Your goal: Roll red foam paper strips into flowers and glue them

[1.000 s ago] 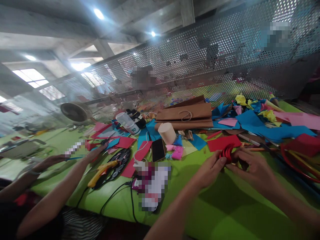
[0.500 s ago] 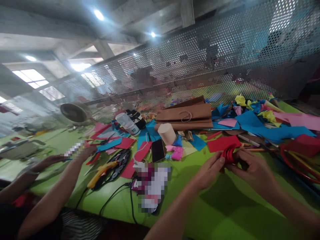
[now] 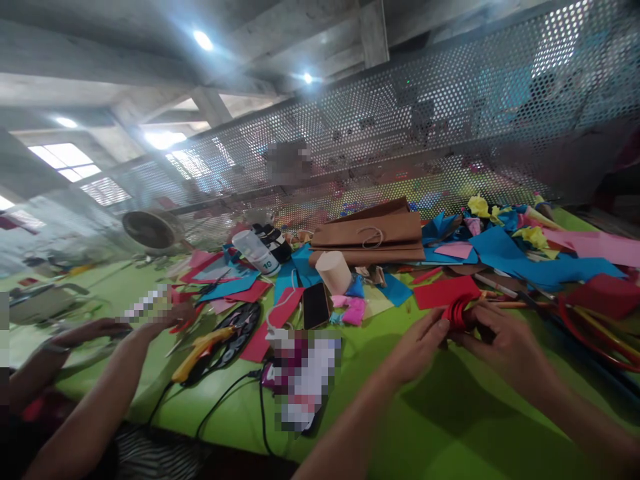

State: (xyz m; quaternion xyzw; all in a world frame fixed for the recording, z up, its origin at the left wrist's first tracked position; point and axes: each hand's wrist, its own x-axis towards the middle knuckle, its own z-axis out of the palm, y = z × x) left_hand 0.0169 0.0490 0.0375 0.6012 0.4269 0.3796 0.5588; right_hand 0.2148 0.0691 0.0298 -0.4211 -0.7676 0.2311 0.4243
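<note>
Lower right, left hand [image 3: 419,343] and right hand [image 3: 507,340] both pinching layered red strip [image 3: 456,313]; shaping, I'd guess, next needs steady grip.

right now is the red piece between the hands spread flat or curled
Curled: the red piece shows curved layers between left hand and right hand.

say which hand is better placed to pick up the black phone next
Likely the left hand: it is nearer the black phone, while the right hand is farther, past the curled red piece. Both seem to hold that piece, so the left must let go first.
</note>
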